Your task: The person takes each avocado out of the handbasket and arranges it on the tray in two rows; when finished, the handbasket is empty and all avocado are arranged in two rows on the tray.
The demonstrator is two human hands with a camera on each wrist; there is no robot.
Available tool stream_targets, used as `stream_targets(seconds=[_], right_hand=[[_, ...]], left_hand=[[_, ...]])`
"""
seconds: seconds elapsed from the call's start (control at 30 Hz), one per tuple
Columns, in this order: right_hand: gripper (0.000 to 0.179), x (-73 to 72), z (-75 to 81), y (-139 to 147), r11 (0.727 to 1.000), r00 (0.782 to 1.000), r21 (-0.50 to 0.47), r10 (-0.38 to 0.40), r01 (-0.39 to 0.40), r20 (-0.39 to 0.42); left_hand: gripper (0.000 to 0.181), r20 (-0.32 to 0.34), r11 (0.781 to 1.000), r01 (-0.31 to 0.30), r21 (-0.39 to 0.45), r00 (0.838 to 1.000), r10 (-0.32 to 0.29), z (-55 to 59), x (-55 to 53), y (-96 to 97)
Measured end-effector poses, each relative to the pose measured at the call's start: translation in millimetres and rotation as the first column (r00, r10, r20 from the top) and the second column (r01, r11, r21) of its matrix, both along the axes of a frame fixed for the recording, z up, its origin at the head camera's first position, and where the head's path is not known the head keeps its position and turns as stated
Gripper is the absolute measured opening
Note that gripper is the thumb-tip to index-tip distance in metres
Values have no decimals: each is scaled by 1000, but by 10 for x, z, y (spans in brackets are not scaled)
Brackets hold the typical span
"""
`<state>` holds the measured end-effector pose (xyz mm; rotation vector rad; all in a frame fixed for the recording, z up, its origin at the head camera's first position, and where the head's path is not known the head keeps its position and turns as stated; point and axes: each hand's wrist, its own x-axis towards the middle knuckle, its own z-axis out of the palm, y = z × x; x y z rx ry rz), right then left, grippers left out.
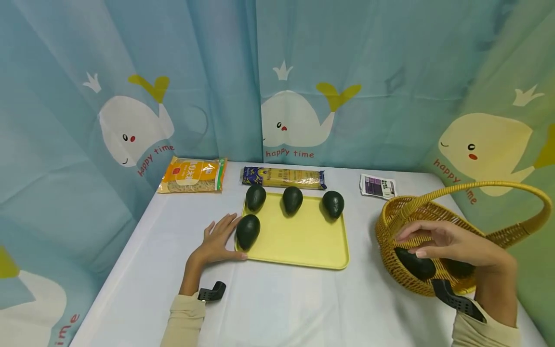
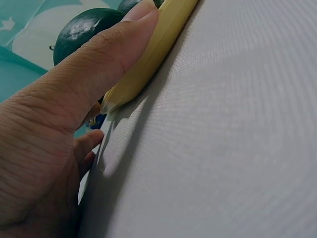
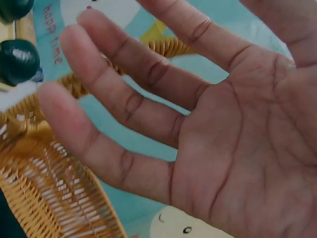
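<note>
My left hand point(image 1: 214, 243) lies at the near left corner of a yellow tray point(image 1: 299, 241), its thumb point(image 2: 121, 44) touching the tray's front rim and its fingers stretched along the left side. Close beside those fingers is a dark green avocado point(image 1: 248, 232). Over the wicker basket point(image 1: 386, 250) hovers my right hand point(image 1: 455, 243), fingers loosely spread and nothing in the palm, as the right wrist view shows. Beneath it an avocado point(image 1: 415, 264) lies in the basket, with another avocado point(image 1: 459, 267) partly hidden by the hand and wrist.
More avocados sit along the tray's far edge: one at left point(image 1: 256, 197), a middle one point(image 1: 292, 200) and one at right point(image 1: 333, 204). Behind them lie an orange food bag point(image 1: 192, 175), a noodle packet point(image 1: 284, 177) and a small white packet point(image 1: 377, 186). The basket's tall handle point(image 1: 490, 184) arches rightward.
</note>
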<state>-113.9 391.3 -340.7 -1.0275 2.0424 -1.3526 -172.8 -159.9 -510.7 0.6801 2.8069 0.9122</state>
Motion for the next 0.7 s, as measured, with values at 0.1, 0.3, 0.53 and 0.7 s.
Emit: stream_targets(seconds=[0.1, 0.3, 0.53, 0.7], right_hand=[[41, -40, -54, 91, 1000, 999, -13, 0, 0, 35], [37, -144, -201, 311, 998, 998, 49, -44, 42, 42], [33, -268, -336, 477, 994, 977, 82, -90, 75, 191], [32, -358, -410, 547, 995, 966, 81, -77, 59, 246]], left_hand=[[113, -7, 1000, 0, 0, 1000, 0, 4, -2, 1], [113, -10, 1000, 1, 10, 1000, -1, 13, 2, 3], [114, -4, 1000, 1, -4, 1000, -1, -19, 0, 0], [113, -6, 1000, -2, -1, 1000, 2, -20, -4, -2]])
